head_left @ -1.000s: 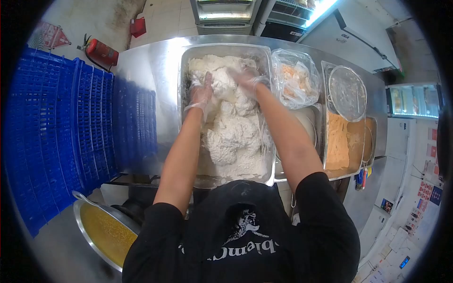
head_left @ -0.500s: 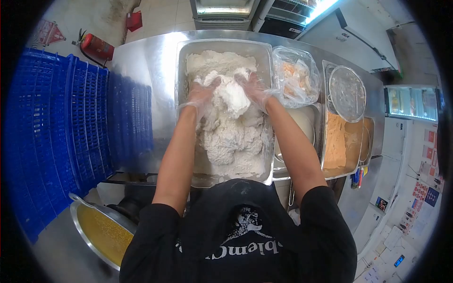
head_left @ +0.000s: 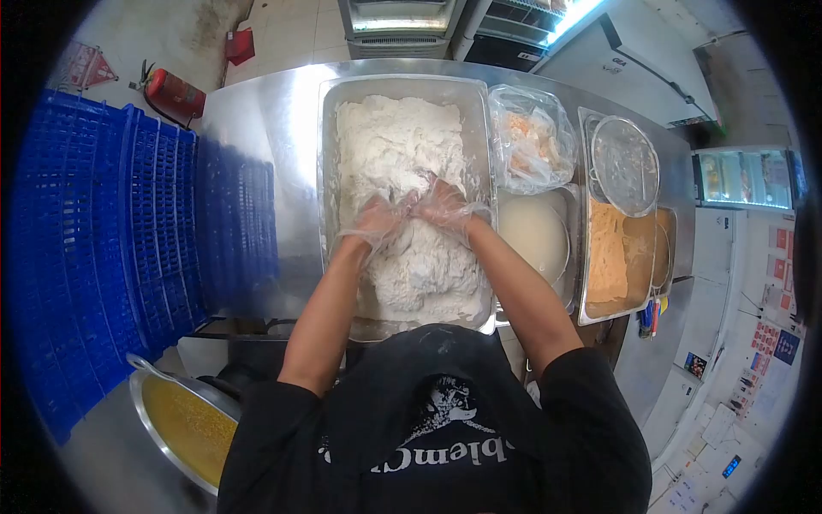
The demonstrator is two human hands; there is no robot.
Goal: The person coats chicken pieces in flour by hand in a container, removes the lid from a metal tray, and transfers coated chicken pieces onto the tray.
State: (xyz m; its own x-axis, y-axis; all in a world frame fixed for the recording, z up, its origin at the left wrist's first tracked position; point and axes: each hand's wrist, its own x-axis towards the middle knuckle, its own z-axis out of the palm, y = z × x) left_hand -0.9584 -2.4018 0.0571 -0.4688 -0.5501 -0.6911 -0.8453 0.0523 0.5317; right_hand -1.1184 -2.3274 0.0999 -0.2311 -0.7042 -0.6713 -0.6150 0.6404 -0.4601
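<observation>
Beside a wide steel table (head_left: 235, 120), tall blue crates (head_left: 163, 231) are seen at the left. A deep metal pan (head_left: 477, 128) is set on the table, in front of the person, and a large amount of what seems to be flour (head_left: 401, 128) is held in it. To the right, a tray (head_left: 642, 270) is partly filled with orange powder (head_left: 606, 253); at the lower left, yellow matter (head_left: 188, 424) is held in a metal bowl. Between pan and tray, a clear plastic bag (head_left: 531, 141) with pale and orange bits is placed, and a round sieve (head_left: 625, 163) is rested over the tray's far end.

The flour is judged to be partly worked. At the near end a lumpy mound is formed, coated white on its visible face; at the far end a broader heap is left rough and uneven. How much is mixed underneath cannot be told.

The left hand (head_left: 385, 218) and right hand (head_left: 443, 206), covered by clear gloves, are brought close together in the flour at mid-pan. Their fingers are bent inward and partly hidden; whether anything is gripped cannot be told.
</observation>
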